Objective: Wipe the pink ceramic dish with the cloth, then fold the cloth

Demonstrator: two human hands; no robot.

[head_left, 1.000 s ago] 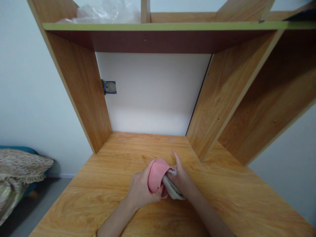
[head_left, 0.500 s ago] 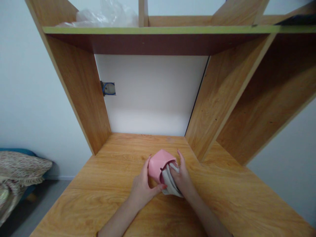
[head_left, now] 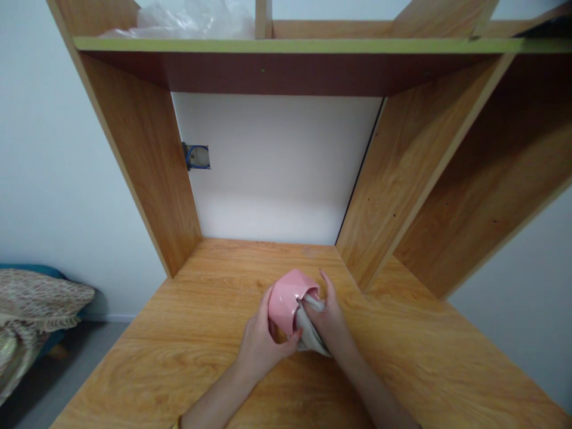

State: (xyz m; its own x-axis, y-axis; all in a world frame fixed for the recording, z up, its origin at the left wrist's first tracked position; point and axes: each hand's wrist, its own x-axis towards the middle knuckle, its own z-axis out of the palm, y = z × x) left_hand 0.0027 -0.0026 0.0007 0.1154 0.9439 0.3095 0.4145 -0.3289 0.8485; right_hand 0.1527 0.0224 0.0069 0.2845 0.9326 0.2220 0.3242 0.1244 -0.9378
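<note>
Left hand clamped around the pink container, tilted over the desk — right hand closed on a grey cloth, bunched partly inside the container's opening.

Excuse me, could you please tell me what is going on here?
A person at a wooden desk holds a tilted pink container in the left hand, its opening facing the right hand. The right hand holds a pale grey cloth, bunched partly inside that opening. Clear plastic lies on the shelf above.
</note>
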